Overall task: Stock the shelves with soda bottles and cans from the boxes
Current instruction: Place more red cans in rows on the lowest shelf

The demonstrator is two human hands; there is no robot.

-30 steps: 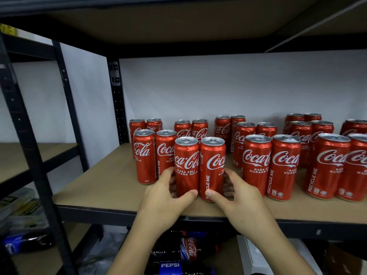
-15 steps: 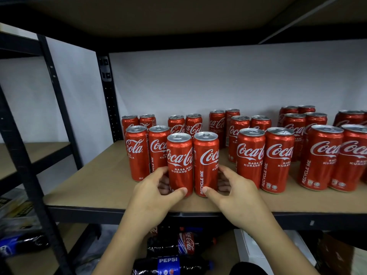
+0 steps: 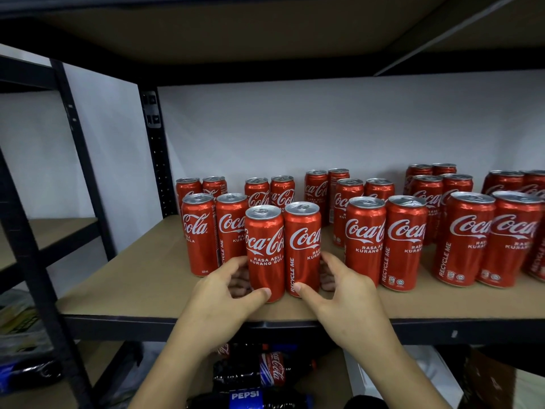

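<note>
Nearest, below the shelf, a Pepsi bottle & a Coca-Cola bottle show among other dark bottles. Above them both hands reach over the front edge of the shelf board. The left hand wraps the left can: thumb across the front low down, fingers curled round its left side, tips hidden behind. The right hand grips the right can likewise, thumb in front, fingers curled round the right side. The 2 cans stand upright, touching, near the board's front, approx centre-left. Other cans stand in pairs beside & behind, back toward the white wall
</note>
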